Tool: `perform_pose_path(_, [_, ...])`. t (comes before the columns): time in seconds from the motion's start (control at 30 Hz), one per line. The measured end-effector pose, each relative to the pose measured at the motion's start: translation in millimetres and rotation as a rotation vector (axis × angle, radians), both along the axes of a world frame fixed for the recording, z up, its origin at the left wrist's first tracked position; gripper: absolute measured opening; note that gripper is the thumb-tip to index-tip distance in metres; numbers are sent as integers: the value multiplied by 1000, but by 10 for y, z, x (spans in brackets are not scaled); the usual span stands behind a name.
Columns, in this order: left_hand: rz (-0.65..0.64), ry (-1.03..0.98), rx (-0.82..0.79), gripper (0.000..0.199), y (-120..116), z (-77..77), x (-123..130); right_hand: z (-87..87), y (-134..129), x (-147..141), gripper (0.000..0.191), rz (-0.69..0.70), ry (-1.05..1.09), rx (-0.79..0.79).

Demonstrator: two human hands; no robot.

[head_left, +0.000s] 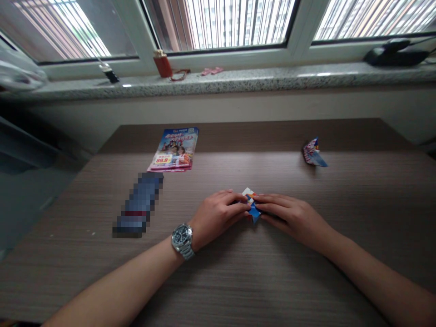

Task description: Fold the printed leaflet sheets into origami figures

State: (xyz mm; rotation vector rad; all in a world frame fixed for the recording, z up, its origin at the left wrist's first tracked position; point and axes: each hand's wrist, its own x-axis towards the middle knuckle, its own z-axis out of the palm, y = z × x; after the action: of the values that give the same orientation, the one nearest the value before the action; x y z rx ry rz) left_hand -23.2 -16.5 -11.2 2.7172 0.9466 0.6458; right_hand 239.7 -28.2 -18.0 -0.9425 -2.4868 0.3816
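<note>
A small folded piece of printed paper [254, 212], blue, white and orange, lies at the middle of the table between my two hands. My left hand [221, 211], with a metal watch [182, 240] on its wrist, grips the paper's left side with its fingertips. From the right, my right hand [289, 213] presses its fingers onto the other side. Fingertips cover part of the paper, so its full shape is hidden. Farther back on the right stands another folded paper piece [314, 153] with a pointed blue end.
Printed flyers [177, 147] lie at the back left of the brown table [218, 281]. A blurred-out dark blue flat object [139, 206] sits just in front of them. The granite windowsill [265, 81] holds a red lighter-like item [162, 64] and a black device [397, 53].
</note>
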Motion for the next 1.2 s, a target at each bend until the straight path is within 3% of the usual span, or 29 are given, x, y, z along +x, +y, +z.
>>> perform_pose_path(0.27, [0, 11, -72, 25, -13, 29, -10, 10, -13, -18, 25, -39, 52, -6])
perform_pose_path(0.53, [98, 42, -8, 22, 9, 25, -13, 15, -5, -42, 22, -72, 119, -35])
perform_pose_path(0.8, [146, 75, -61, 19, 16, 22, 4, 1, 5, -63, 15, -123, 171, -85])
perform_pose_path(1.2, [259, 34, -184, 19, 20, 38, 53, 8, 28, -138, 6, -294, 220, -176])
